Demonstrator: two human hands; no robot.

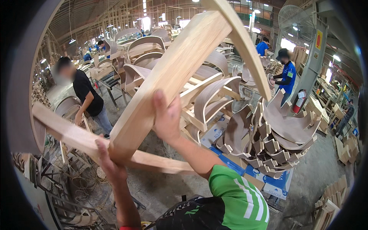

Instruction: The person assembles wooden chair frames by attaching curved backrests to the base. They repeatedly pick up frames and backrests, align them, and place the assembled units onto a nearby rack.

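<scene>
Both my hands are on a large pale wooden chair frame (172,65) raised at a slant in front of me. A thick straight beam runs through it, with a curved rail (249,42) at its upper end and another curved rail (73,132) across its lower end. My left hand (111,165) is closed at the lower joint, thumb up along the wood. Higher up, my right hand (167,119) grips the beam's right edge; its fingers are partly hidden and slightly blurred. A broad curved panel (23,88) at the far left appears to meet the lower rail.
Curved wooden chair shells (272,134) stand stacked on blue-and-white cardboard (276,188) at the right. More curved frames (214,96) fill the middle. A person in black (88,92) works close on the left; another in blue (287,76) stands beside a pillar (312,57).
</scene>
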